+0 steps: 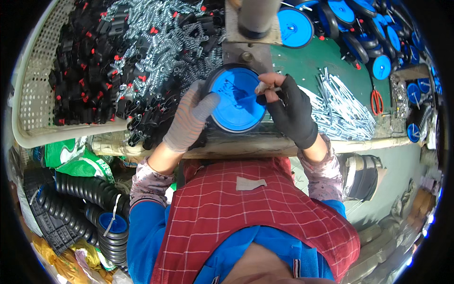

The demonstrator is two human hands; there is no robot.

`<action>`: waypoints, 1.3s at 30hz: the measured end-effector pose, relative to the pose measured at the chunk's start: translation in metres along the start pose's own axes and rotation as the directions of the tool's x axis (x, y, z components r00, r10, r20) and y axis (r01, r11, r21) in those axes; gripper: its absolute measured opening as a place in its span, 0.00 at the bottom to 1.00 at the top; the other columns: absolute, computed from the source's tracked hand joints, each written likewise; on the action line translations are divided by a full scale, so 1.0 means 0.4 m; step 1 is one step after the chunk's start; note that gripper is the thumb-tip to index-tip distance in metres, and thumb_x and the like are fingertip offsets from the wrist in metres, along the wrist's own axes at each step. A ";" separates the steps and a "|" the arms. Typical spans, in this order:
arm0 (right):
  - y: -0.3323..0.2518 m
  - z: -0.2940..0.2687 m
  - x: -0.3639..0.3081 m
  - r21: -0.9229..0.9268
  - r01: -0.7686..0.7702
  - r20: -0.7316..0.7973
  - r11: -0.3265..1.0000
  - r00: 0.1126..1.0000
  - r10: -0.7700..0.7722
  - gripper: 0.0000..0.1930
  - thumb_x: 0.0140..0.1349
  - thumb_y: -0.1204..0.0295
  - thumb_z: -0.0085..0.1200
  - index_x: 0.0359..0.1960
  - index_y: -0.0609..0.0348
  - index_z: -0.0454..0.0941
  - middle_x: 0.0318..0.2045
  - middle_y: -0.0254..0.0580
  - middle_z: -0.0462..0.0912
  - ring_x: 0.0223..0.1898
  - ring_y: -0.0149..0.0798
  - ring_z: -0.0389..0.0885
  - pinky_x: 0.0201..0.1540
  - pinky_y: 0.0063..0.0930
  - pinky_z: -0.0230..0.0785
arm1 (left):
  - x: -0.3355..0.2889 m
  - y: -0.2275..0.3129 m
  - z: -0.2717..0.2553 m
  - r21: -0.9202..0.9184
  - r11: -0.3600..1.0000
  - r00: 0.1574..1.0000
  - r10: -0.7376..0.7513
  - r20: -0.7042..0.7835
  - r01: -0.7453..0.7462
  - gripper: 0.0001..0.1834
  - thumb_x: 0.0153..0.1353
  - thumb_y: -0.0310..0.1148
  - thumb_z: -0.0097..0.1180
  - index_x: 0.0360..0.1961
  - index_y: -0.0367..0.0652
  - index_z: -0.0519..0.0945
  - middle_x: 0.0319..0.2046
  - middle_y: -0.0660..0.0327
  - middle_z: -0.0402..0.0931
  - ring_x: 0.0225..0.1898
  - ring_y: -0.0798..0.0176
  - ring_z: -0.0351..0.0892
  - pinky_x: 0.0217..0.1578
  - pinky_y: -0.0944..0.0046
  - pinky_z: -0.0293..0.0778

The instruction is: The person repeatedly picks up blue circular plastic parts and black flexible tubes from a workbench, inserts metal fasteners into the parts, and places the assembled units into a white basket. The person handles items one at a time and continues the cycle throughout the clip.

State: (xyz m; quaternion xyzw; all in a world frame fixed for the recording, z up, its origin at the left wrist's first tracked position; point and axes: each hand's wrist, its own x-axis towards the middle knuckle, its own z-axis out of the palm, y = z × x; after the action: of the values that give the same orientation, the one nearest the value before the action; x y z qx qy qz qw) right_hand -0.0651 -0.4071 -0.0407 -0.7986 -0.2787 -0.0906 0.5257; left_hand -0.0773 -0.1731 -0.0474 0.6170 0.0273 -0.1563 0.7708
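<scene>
A wheel with a blue disc and a black rim (pixel 239 116) lies in front of me at the bench edge, below a metal post. My left hand (pixel 186 118), in a grey striped glove, grips the wheel's left rim, thumb on the blue face. At its right rim is my right hand (pixel 292 111), in a black glove with bare fingertips. Its thumb and fingers are pinched together over the rim; a small pale bit shows there, too unclear to name. The shadow of this hand falls across the blue disc.
Left stands a white perforated basket (pixel 21 106) of black parts with red bits, beside heaped springs (pixel 156 42). On the right lie metal pins (pixel 343 109), red-handled scissors (pixel 377 102) and piled blue wheels (pixel 381 66). The metal post (pixel 257 19) rises ahead.
</scene>
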 end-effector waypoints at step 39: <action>0.118 -0.045 -0.277 0.242 -0.343 -0.434 0.907 0.798 0.418 0.32 0.59 0.57 0.64 0.63 0.57 0.71 0.34 0.45 0.84 0.37 0.36 0.84 0.43 0.33 0.75 | 0.031 0.078 -0.486 0.972 0.229 0.990 -0.120 0.074 -0.045 0.41 0.52 0.40 0.73 0.63 0.29 0.71 0.57 0.43 0.75 0.57 0.50 0.74 0.61 0.55 0.67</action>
State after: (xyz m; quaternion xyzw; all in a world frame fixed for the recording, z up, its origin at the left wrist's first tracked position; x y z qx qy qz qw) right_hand -0.1289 -0.4755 -0.1187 -0.7487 0.0195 -0.1548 0.6442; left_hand -0.0276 0.0166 -0.0671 0.9491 -0.1122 -0.1985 0.2174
